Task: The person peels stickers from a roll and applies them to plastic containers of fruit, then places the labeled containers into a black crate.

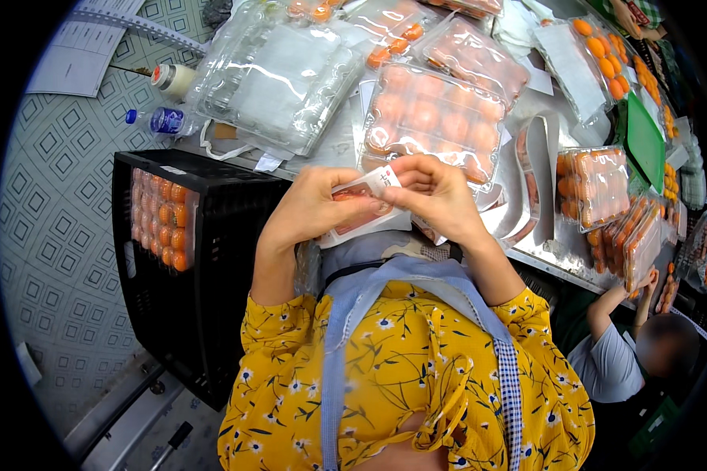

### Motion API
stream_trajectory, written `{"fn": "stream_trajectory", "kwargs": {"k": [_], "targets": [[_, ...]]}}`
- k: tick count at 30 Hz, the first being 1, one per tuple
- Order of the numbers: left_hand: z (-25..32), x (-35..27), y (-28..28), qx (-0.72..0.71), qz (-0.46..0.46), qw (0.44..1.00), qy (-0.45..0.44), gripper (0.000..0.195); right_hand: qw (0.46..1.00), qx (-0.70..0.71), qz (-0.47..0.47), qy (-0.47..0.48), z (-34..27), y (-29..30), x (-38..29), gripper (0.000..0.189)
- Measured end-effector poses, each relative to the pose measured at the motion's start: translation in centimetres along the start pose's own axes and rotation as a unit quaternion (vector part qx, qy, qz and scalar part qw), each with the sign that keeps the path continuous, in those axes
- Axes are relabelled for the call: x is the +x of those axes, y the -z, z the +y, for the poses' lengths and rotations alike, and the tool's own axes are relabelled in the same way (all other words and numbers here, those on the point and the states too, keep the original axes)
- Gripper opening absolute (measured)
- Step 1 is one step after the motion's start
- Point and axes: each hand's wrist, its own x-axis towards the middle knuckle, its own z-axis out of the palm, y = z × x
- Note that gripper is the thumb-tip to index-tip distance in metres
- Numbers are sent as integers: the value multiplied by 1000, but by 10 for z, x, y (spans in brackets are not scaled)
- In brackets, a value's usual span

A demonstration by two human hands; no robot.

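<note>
My left hand (313,206) holds a printed paper sleeve or label (353,226) above my lap, its thumb lying across the front. My right hand (439,197) pinches the upper right corner of the same paper, which bears writing and a reddish picture. Just beyond my hands, a clear plastic pack (433,115) of round pale-orange pieces, egg-yolk-like, lies on the metal table (336,132). Part of another printed piece (427,231) shows under my right hand; its lower end is hidden.
To the left stands a black crate (171,306) with packs inside. Stacked clear trays (277,76), a bottle (165,120) and a white jar (174,79) are beyond it. Curved printed strips (529,182), more packs (595,185) and a green tray (645,141) lie right. A co-worker (613,365) sits there.
</note>
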Motion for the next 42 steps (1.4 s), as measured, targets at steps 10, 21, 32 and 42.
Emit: {"fn": "stream_trajectory", "kwargs": {"k": [10,21,32,42], "targets": [[-6,19,-4,3,-6,1000,14,23,984,-115,117,64,9,18,-10,15],[-44,43,40,-160,-129,978,34,16,949,-51,300,87,20,45,-11,11],[-21,120,57,8,-51,998,31,23,899,-115,421,48,14,61,15,15],[-21,162,52,65,-68,993,74,30,839,-263,475,-38,16,75,27,19]]}}
